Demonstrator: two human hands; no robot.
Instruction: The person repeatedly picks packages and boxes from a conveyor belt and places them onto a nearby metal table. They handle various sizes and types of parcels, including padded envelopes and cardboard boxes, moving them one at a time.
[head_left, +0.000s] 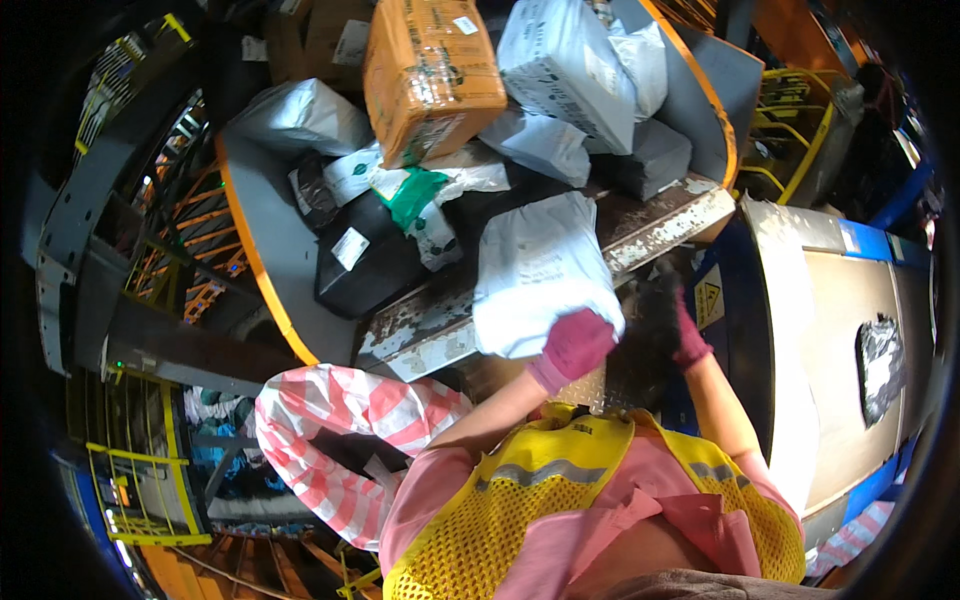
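Observation:
A white plastic-wrapped parcel (544, 270) lies over the worn metal lip (667, 221) of a chute, in front of me. My left hand (577, 341), in a maroon glove, grips its near right corner; the fingertips are partly hidden. To the right of the parcel and apart from it, my right hand (671, 319) is raised in a glove with a dark palm. Nothing shows in it, though shadow blurs its fingers. Behind the parcel rest a black box (367, 262) with a label and a green plastic packet (411, 196).
More parcels fill the chute, including an orange taped carton (435, 75) and a large white box (566, 75). Orange-edged side walls (259, 262) flank them. A red-and-white striped sack (322, 435) stands at left. On the right, a belt conveyor (840, 352) carries a black plastic packet (881, 371).

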